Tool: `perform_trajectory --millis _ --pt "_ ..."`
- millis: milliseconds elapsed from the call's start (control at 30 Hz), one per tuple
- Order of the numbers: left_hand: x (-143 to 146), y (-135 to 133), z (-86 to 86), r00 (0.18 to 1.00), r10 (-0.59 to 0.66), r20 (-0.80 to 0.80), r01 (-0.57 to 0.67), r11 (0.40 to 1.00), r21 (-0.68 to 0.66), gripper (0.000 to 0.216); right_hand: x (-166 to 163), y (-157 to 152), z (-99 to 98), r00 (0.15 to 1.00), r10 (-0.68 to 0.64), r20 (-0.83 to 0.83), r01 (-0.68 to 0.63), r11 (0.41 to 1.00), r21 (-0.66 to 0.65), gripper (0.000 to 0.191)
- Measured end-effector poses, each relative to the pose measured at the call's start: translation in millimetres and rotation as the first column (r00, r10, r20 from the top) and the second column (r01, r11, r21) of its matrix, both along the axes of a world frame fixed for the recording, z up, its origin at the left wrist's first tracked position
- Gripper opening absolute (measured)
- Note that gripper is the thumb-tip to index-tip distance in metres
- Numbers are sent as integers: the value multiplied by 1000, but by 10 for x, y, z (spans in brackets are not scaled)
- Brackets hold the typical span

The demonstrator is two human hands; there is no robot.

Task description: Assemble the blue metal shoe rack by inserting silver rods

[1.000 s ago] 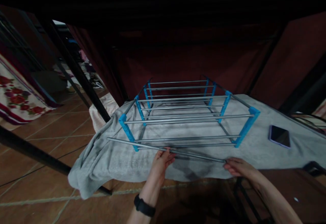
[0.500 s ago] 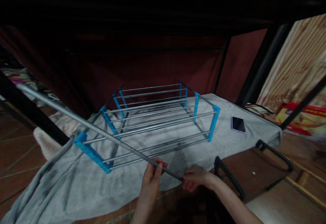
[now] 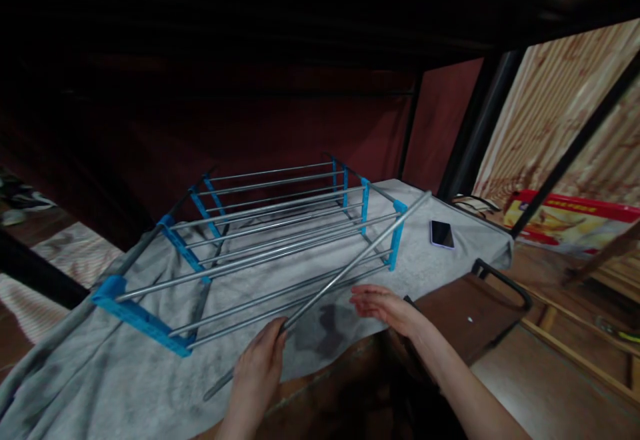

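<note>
A rack of blue plastic side pieces and thin metal rods (image 3: 280,227) lies on a grey cloth (image 3: 125,380) spread over a low surface. My left hand (image 3: 260,360) is closed around a loose long metal rod (image 3: 350,263), near its lower end. The rod slants up to the right over the rack's near right corner. My right hand (image 3: 383,303) hovers just right of the rod with fingers stretched out, holding nothing.
A phone (image 3: 442,234) lies face up on the cloth at the right. A black metal frame (image 3: 503,280) stands beside the surface's right edge. Black posts (image 3: 475,133), a red box (image 3: 565,217) and tiled floor lie to the right.
The rod has swung round: its far end went from upper left to upper right. My right hand let go of it and opened. The view has turned right.
</note>
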State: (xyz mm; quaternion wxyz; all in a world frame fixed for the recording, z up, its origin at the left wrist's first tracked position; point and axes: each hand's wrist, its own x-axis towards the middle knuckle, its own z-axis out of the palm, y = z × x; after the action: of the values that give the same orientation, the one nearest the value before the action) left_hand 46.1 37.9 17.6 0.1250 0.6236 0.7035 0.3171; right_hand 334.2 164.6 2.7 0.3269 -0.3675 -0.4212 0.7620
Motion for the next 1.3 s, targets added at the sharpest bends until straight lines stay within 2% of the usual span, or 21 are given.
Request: perform_trajectory --millis 133,300,400,533,700,867,967,1300 --pt "-109 -27 -125 965 -40 -259 -4 986 -165 41 99 77 -3 974 -200 -110 193 979 -73 32" --pt "-147 -55 -176 900 -89 -426 -49 952 -303 49 187 192 -139 928 -359 -104 339 925 -170 25" --pt "-183 -44 -200 883 -105 -457 -55 945 -323 51 232 261 -251 891 -450 -53 429 877 -217 16" --pt "-250 -38 -205 907 -110 -407 -41 938 -344 48 317 338 -400 843 -537 -20 521 826 -214 6" --pt "-339 -48 -191 930 -92 -355 -41 936 -349 39 410 397 -513 785 -619 18 612 771 -175 17" --pt "-453 -57 -161 933 -42 -356 -99 925 -367 31 421 418 -569 710 -703 49 703 702 -115 39" --pt "-543 -78 -147 932 -31 -361 -110 926 -362 31 401 421 -596 684 -728 49 729 679 -80 50" --pt "-694 -163 -93 922 29 -387 -182 914 -364 29 419 432 -611 664 -745 61 747 665 -9 50"
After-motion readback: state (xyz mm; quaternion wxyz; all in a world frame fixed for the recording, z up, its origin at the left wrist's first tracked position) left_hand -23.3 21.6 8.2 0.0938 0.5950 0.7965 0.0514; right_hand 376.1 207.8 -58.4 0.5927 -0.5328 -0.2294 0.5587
